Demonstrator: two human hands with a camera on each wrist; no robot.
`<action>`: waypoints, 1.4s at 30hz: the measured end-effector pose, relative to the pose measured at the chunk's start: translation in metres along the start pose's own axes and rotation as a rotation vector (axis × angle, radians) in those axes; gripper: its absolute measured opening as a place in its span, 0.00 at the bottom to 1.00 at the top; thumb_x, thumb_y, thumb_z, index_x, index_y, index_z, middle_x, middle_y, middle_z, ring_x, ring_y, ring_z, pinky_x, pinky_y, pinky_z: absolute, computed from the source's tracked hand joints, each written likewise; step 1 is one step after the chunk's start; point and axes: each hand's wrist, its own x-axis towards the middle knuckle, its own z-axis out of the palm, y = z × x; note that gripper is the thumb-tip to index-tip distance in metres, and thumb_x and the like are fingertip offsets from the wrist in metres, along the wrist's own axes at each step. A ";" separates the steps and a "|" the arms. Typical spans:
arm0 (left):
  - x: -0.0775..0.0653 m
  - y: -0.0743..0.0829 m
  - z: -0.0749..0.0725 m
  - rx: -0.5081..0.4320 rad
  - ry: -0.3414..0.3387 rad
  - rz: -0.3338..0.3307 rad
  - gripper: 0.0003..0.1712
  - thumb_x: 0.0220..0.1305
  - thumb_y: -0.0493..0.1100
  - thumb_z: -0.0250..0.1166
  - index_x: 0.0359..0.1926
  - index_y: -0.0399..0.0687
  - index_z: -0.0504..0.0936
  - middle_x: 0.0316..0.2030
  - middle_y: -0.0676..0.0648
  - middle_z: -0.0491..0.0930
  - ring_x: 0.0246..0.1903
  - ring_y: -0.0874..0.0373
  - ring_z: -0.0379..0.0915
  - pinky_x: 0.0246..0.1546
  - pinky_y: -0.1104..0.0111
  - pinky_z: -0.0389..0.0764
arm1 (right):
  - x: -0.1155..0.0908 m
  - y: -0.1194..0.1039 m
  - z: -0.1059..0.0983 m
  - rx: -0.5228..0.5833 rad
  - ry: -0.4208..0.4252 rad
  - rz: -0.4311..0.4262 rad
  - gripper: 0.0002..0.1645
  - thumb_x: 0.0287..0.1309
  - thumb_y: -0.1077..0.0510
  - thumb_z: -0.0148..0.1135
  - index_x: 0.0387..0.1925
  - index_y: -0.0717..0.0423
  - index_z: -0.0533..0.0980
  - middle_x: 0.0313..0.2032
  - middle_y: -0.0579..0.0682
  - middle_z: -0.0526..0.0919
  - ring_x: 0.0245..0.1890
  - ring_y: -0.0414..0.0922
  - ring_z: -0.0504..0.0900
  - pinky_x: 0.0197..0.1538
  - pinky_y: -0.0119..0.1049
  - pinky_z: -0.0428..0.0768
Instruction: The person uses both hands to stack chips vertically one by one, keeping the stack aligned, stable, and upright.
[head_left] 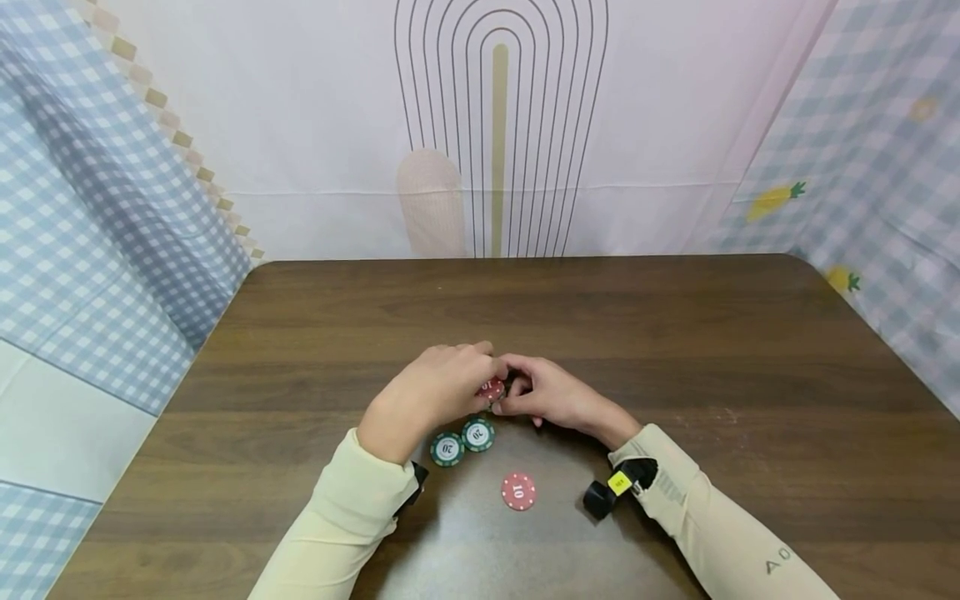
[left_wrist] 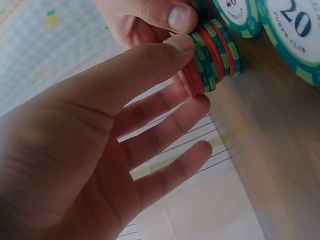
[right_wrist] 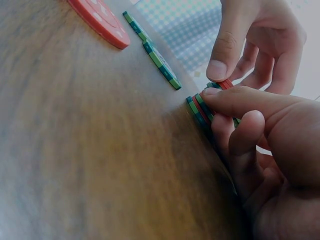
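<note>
The left hand (head_left: 437, 388) and right hand (head_left: 558, 396) meet at a stack of poker chips (head_left: 491, 390), which stands between them with a red face on top. The left hand pinches its upper part between thumb and fingers; the right hand's thumb and fingers nip it lower down, probably so that the two grips keep the red and green layers lined up. Fingers cover much of the rim, so how flush it sits is hard to tell.

Two green chips (head_left: 447, 449) lie flat just bodyward of the left hand, limiting room there. A single red chip (head_left: 518, 492) lies between the wrists. Beyond both hands, the table (head_left: 675, 325) runs to a far edge well past the fingertips, giving more room that way.
</note>
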 end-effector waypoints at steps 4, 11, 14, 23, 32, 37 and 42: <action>-0.001 0.001 -0.003 -0.004 -0.004 -0.021 0.03 0.62 0.46 0.69 0.37 0.57 0.83 0.30 0.55 0.72 0.26 0.60 0.69 0.29 0.64 0.73 | 0.000 0.001 -0.001 0.004 -0.002 -0.002 0.23 0.59 0.61 0.69 0.55 0.55 0.73 0.24 0.51 0.79 0.14 0.40 0.69 0.18 0.32 0.71; -0.005 -0.002 -0.011 0.006 -0.021 -0.078 0.11 0.64 0.51 0.67 0.44 0.55 0.83 0.33 0.55 0.75 0.31 0.59 0.75 0.33 0.61 0.77 | 0.002 0.001 0.000 0.006 -0.008 -0.008 0.27 0.59 0.62 0.69 0.59 0.54 0.72 0.26 0.52 0.83 0.15 0.40 0.70 0.18 0.32 0.71; -0.005 -0.004 -0.014 0.010 -0.019 -0.082 0.09 0.65 0.51 0.65 0.42 0.55 0.82 0.33 0.56 0.76 0.32 0.60 0.75 0.35 0.61 0.78 | 0.002 0.000 0.000 0.004 -0.009 -0.011 0.26 0.59 0.62 0.69 0.58 0.55 0.73 0.28 0.52 0.84 0.15 0.40 0.71 0.18 0.32 0.71; -0.012 -0.003 -0.026 -0.037 -0.068 -0.146 0.13 0.65 0.56 0.66 0.40 0.54 0.82 0.35 0.55 0.81 0.31 0.61 0.75 0.35 0.58 0.79 | 0.002 -0.001 0.000 -0.011 -0.003 -0.002 0.27 0.57 0.61 0.71 0.58 0.52 0.74 0.25 0.51 0.81 0.15 0.39 0.70 0.16 0.33 0.71; -0.012 0.004 -0.027 -0.123 -0.305 -0.328 0.15 0.60 0.54 0.70 0.25 0.52 0.78 0.22 0.53 0.72 0.23 0.58 0.67 0.30 0.60 0.72 | 0.002 0.000 0.000 -0.017 -0.002 0.007 0.27 0.56 0.61 0.71 0.57 0.50 0.75 0.22 0.51 0.80 0.14 0.39 0.69 0.16 0.33 0.72; -0.008 0.014 -0.018 -0.102 -0.354 -0.345 0.17 0.57 0.58 0.72 0.34 0.52 0.82 0.32 0.52 0.82 0.32 0.56 0.78 0.39 0.55 0.79 | 0.002 0.000 0.000 -0.008 -0.003 0.018 0.27 0.57 0.62 0.71 0.58 0.50 0.75 0.23 0.51 0.80 0.15 0.39 0.70 0.17 0.33 0.72; -0.006 0.024 -0.010 -0.016 -0.378 -0.399 0.26 0.53 0.66 0.72 0.44 0.54 0.84 0.42 0.50 0.85 0.40 0.52 0.82 0.45 0.53 0.79 | 0.002 -0.001 0.000 -0.022 0.004 0.026 0.28 0.56 0.62 0.70 0.59 0.49 0.75 0.23 0.51 0.80 0.14 0.39 0.69 0.17 0.33 0.72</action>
